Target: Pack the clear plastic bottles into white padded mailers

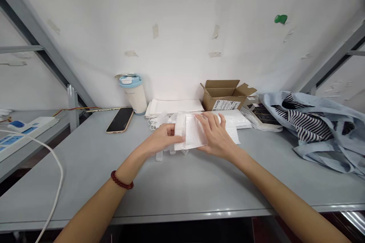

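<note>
Between my hands, raised a little over the grey table, is a small white padded mailer (194, 133) with a clear strip along its left part. My left hand (164, 136) pinches its left edge, thumb in front. My right hand (215, 133) grips the right side, fingers over the top and thumb below. Behind and under the mailer lie several white items with cords or cables (155, 122) and small clear-white pieces (159, 155), partly hidden. More white mailers (235, 117) lie behind my right hand, and a stack of flat white mailers (176, 106) rests by the wall.
An open cardboard box (225, 97) stands at the back. Left of the stack are a lidded cup (135, 97) and a phone (120, 120). To the right lie a dark plastic-wrapped pack (265, 115) and a light-blue cloth bag (322, 129). A white cable (58, 182) crosses the left side.
</note>
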Demonstrator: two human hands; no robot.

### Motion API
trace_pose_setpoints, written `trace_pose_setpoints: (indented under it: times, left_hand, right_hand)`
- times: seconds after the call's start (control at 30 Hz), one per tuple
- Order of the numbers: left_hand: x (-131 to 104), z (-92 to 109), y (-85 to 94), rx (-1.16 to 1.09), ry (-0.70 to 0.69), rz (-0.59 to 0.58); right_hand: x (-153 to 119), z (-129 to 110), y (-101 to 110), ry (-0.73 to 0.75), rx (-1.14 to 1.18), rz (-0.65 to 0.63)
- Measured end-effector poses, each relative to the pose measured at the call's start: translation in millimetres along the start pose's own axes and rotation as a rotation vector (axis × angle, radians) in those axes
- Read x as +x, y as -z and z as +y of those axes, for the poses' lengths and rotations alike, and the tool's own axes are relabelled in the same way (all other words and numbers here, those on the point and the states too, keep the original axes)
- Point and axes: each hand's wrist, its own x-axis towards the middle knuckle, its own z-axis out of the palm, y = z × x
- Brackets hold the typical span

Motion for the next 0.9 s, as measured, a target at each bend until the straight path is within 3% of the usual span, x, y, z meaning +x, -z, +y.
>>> trace_pose_setpoints:
  times: [0.2,0.33,0.4,0.57,0.73,0.9]
  left_hand:
    - [4.3,-4.9,-8.4,0.178,-0.043,0.181]
    - [2.5,-1.7,2.4,0.463,-0.153,0.380]
    - [-0.8,1.9,12.2,0.560,-0.181,0.413]
    - [-6.0,-1.2,22.7,0.784,-0.233,0.290]
    - [-5.4,-18.4,-7.9,1.158,-0.434,0.027]
    - [-6.5,-21.5,-33.5,1.508,-0.506,-0.082]
  right_hand:
    - [1.7,1.5,-1.7,0.012,0.042,0.083]
    - [3.1,11.9,-2.6,-0.017,0.034,0.110]
    - [3.8,19.0,-1.0,-0.066,0.038,0.092]
    - [4.9,32.6,4.2,-0.204,0.065,0.081]
    - [5.1,34.6,3.6,-0.255,0.073,0.090]
    - [5.4,31.4,2.3,-0.249,0.075,0.045]
